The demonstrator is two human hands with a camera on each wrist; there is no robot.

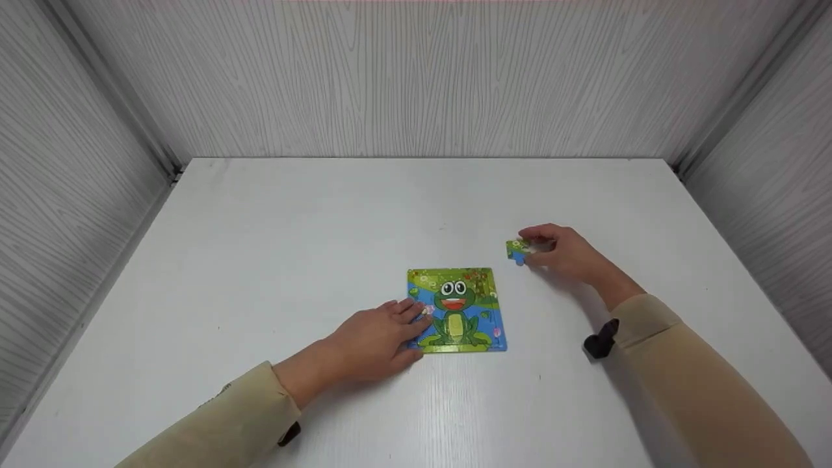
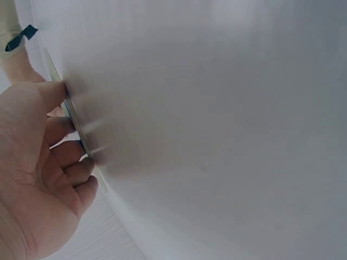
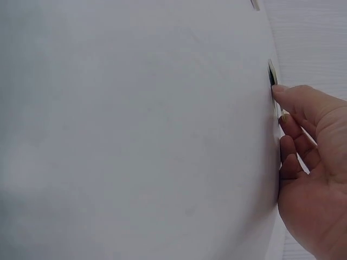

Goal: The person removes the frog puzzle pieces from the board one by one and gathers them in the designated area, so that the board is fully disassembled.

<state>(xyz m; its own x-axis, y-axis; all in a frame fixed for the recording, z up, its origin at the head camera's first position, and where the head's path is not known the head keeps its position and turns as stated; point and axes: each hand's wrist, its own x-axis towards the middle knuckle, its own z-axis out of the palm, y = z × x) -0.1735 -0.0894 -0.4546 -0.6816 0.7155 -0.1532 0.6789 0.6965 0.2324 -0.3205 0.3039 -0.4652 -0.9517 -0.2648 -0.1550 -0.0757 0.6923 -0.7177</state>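
A square frog jigsaw puzzle (image 1: 456, 325) lies flat on the white table, its frog picture facing up. My left hand (image 1: 374, 341) rests on the puzzle's left edge, fingers extended over the picture and thumb by the lower left corner. From the left wrist view, the puzzle's thin edge (image 2: 76, 119) runs along the fingertips of that hand (image 2: 38, 157). Up and to the right, my right hand (image 1: 562, 252) pinches a small green and blue puzzle piece (image 1: 517, 251) between thumb and fingers, apart from the puzzle. In the right wrist view the piece (image 3: 272, 73) shows edge-on beside the thumb.
The white table (image 1: 292, 227) is bounded by a pale wood-grain panel (image 1: 416, 78) at the back and similar panels at both sides. Dark straps (image 1: 604, 338) hang at the sleeve cuffs, the right one low over the tabletop.
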